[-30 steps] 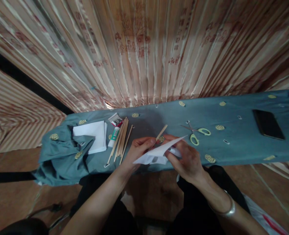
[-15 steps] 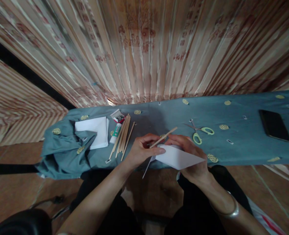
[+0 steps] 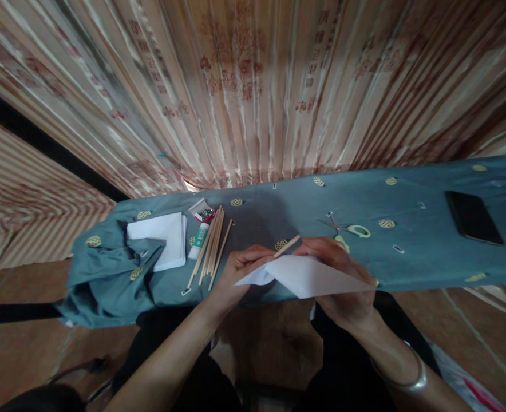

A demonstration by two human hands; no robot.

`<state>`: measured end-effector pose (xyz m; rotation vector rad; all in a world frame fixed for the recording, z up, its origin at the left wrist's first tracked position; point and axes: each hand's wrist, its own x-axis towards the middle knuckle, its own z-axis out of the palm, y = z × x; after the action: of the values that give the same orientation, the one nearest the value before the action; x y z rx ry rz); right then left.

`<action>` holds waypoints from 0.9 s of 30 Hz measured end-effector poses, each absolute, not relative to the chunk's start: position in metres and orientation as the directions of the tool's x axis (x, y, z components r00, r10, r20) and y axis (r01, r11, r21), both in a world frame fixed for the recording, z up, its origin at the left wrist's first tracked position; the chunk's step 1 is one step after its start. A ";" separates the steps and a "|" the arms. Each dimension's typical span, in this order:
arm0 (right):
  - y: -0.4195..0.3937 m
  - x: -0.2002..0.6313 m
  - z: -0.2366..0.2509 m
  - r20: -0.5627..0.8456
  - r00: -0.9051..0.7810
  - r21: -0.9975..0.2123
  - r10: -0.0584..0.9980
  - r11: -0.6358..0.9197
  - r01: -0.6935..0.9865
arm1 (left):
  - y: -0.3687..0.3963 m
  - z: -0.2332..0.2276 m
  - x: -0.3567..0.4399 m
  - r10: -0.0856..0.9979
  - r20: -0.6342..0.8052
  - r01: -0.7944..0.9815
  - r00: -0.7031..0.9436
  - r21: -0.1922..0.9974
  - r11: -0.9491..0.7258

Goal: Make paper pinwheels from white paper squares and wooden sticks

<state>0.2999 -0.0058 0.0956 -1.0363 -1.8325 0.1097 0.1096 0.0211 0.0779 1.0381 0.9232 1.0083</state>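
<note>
Both my hands hold a folded white paper sheet (image 3: 313, 277) just above the near edge of a table draped in blue-grey cloth (image 3: 425, 257). My left hand (image 3: 240, 273) pinches the sheet's left corner together with a thin wooden stick (image 3: 286, 246) that points up and to the right. My right hand (image 3: 343, 274) grips the sheet from behind, and the paper hides part of its fingers. A silver bangle (image 3: 410, 377) circles my right wrist.
Yellow-handled scissors (image 3: 350, 232) lie behind my right hand. At the left are a bundle of wooden sticks (image 3: 210, 246), a glue tube (image 3: 200, 237), a small open box (image 3: 204, 212) and a stack of white paper (image 3: 161, 237). A dark phone (image 3: 473, 217) rests at the right. A striped curtain hangs behind.
The paper has turned and spread out wider to the right between my hands. The stick has tilted a little lower in my left hand.
</note>
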 end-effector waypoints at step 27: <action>-0.005 0.306 0.096 0.762 -0.104 -0.495 0.639 0.678 0.543 | 0.018 0.089 0.110 0.928 -0.160 0.106 0.335 0.986 0.132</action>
<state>0.3059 -0.0045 0.0958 -0.9482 -1.7647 0.1064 0.1095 0.0177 0.0890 1.3030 1.0718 0.8039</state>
